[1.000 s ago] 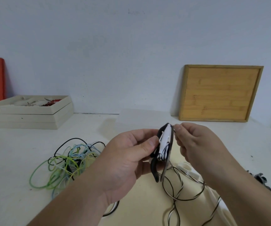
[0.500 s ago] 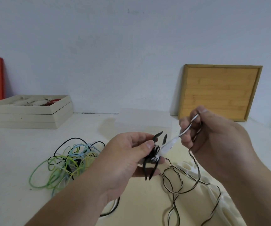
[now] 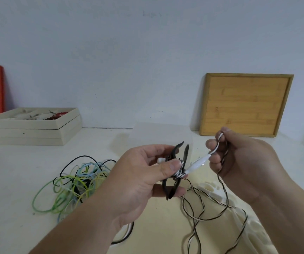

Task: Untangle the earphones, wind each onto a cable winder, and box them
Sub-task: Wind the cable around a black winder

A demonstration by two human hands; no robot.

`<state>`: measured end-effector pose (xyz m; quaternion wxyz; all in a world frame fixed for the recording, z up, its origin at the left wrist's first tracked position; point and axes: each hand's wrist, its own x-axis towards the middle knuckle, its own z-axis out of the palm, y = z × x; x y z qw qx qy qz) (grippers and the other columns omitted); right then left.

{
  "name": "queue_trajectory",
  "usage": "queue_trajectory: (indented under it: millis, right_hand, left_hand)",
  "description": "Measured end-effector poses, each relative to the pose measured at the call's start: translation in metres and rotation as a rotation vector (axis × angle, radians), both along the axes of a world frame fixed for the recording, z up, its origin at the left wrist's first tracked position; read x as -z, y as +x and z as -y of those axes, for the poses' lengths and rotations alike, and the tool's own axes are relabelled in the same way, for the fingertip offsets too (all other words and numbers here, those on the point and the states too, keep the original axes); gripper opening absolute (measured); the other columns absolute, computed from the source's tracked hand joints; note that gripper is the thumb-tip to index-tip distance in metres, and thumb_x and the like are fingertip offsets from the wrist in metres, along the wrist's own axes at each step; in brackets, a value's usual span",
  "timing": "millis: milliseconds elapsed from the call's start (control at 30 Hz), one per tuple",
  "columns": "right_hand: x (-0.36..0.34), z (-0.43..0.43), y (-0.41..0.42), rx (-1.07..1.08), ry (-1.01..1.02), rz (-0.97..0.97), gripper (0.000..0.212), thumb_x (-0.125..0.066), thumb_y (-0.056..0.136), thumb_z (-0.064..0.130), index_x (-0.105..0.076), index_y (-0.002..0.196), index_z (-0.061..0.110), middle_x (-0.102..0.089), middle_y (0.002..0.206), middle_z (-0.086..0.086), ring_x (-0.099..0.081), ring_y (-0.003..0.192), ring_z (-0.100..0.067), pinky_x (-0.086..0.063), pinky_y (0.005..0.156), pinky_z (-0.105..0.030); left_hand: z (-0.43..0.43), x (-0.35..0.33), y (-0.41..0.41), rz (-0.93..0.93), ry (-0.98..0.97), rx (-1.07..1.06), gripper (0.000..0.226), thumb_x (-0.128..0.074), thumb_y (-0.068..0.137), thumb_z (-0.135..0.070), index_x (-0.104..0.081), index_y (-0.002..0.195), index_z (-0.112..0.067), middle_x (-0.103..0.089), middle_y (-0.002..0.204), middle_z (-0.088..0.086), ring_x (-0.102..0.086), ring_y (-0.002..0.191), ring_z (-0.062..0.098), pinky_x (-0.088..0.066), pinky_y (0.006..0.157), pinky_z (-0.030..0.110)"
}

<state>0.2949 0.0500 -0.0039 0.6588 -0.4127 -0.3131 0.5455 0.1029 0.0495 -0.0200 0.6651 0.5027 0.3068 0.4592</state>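
My left hand (image 3: pixel 144 178) grips a black cable winder (image 3: pixel 176 173) upright in front of me, with a few turns of black-and-white striped earphone cable round its waist. My right hand (image 3: pixel 239 162) pinches that striped cable (image 3: pixel 219 215) just past its white inline remote (image 3: pixel 198 163), pulled out to the right of the winder. The rest of the cable hangs in loose loops down to the table. A tangle of green, blue and black earphones (image 3: pixel 74 186) lies on the white table to the left.
A cream tray (image 3: pixel 165 226) lies under my hands with a white moulded insert (image 3: pixel 213 191) on its right. A translucent box (image 3: pixel 162 136) stands behind the hands. Stacked cream boxes (image 3: pixel 34 131) sit at far left, a wooden tray (image 3: pixel 246 105) leans on the wall.
My right hand drew the striped cable away from the winder, up and to the right, exposing the white remote. My left hand turned the winder so its prongs show.
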Motion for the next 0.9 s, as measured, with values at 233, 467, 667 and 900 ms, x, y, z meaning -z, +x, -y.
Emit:
queue_trajectory:
  millis: [233,467,667,900]
  right_hand:
    - [0.005,-0.001,-0.001,0.038,-0.003,0.281,0.034,-0.052,0.102,0.023,-0.054,0.071,0.010,-0.043,0.058,-0.004,-0.034,0.046,-0.016,-0.027,0.044,-0.026]
    - [0.006,-0.001,-0.006,-0.062,0.025,0.333,0.034,-0.056,0.098,0.025,-0.056,0.067,0.011,-0.041,0.056,-0.001,-0.031,0.045,-0.013,-0.024,0.041,-0.021]
    - [0.010,0.002,-0.016,-0.167,0.025,0.347,0.047,-0.057,0.097,0.027,-0.054,0.052,0.016,-0.040,0.053,-0.001,-0.029,0.047,-0.015,-0.026,0.051,-0.030]
    - [0.012,-0.001,-0.015,-0.125,-0.057,0.298,0.035,-0.060,0.097,0.020,-0.057,0.063,0.009,-0.047,0.050,0.000,-0.034,0.047,-0.014,-0.028,0.048,-0.025]
  left_hand:
    - [0.006,0.000,0.001,-0.159,0.034,0.057,0.029,-0.078,0.064,-0.003,-0.078,0.093,-0.008,-0.071,0.083,0.005,-0.067,0.070,0.024,-0.062,0.061,0.043]
    - [0.007,-0.001,0.002,-0.239,0.076,0.064,0.026,-0.075,0.077,0.007,-0.079,0.091,-0.014,-0.073,0.086,0.004,-0.069,0.068,0.025,-0.062,0.065,0.044]
    - [0.010,-0.002,0.004,-0.244,0.106,0.159,0.028,-0.082,0.071,-0.001,-0.078,0.093,-0.018,-0.071,0.085,-0.002,-0.069,0.072,0.022,-0.061,0.071,0.050]
    - [0.007,-0.001,0.001,-0.127,0.094,0.244,0.028,-0.073,0.073,-0.003,-0.076,0.099,-0.013,-0.069,0.096,0.006,-0.068,0.075,0.021,-0.061,0.064,0.040]
